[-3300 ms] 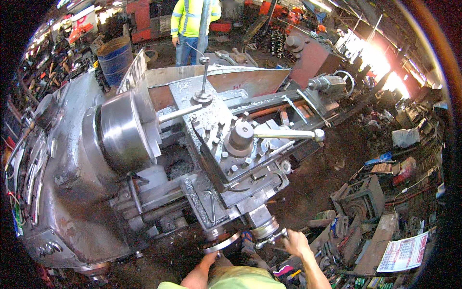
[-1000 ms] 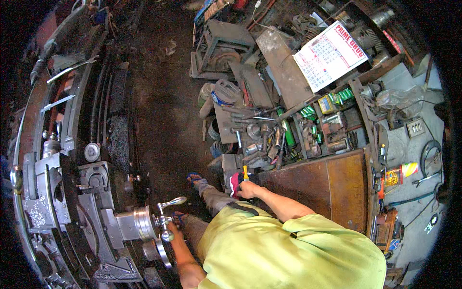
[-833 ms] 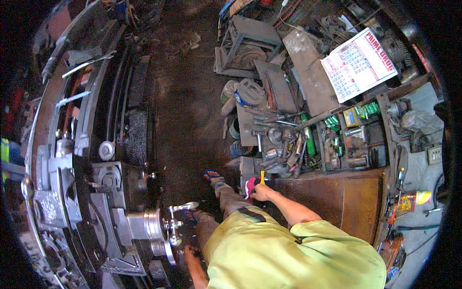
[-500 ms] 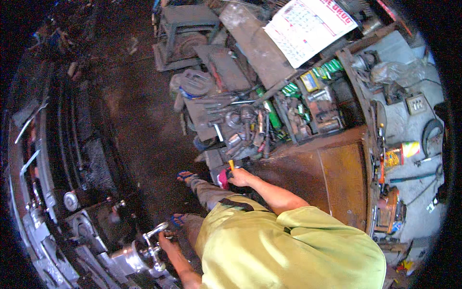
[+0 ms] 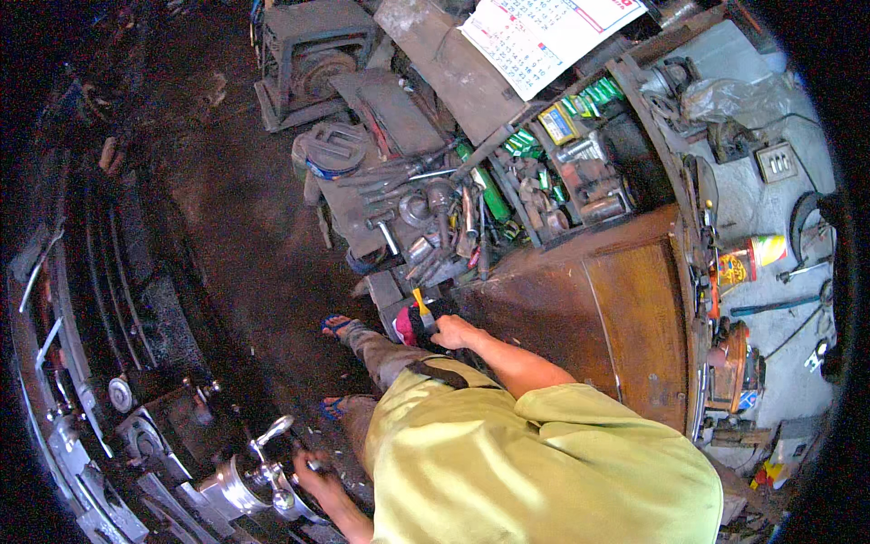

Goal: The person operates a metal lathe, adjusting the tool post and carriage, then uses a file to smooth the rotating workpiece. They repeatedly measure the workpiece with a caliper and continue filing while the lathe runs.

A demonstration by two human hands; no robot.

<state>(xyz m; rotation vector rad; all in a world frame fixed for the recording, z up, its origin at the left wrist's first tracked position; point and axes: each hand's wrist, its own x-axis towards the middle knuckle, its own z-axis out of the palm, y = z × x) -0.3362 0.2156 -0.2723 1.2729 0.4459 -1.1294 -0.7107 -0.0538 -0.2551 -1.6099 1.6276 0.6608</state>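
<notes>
At the lower left, my left hand [image 5: 315, 476] is closed at the bright metal crank handle [image 5: 272, 471] of a machine. Its fingers are dark and partly hidden, and one crank arm with a rounded end points up beside it. My right hand [image 5: 456, 333] is at the front edge of the brown wooden cabinet. Its curled fingers are against the metal-banded end of a small paintbrush [image 5: 420, 299], whose yellow handle tilts up and left. Just left of these fingers lies a pink and black item [image 5: 404, 325], perhaps cloth; its kind is unclear.
The brown cabinet [image 5: 625, 317] stands right of me. Beyond my right hand a bench holds a hammer [image 5: 388, 234], a round lidded tin [image 5: 333, 150] and several metal tools. Green boxes [image 5: 598, 95] fill a shelf. Machine rails [image 5: 118, 263] run along the left, beside a dark floor.
The whole view has shifted, so the bench sits farther left and higher. My right hand has moved slightly right against the pink item, and more of the paintbrush shows. My left hand is lower beside the crank.
</notes>
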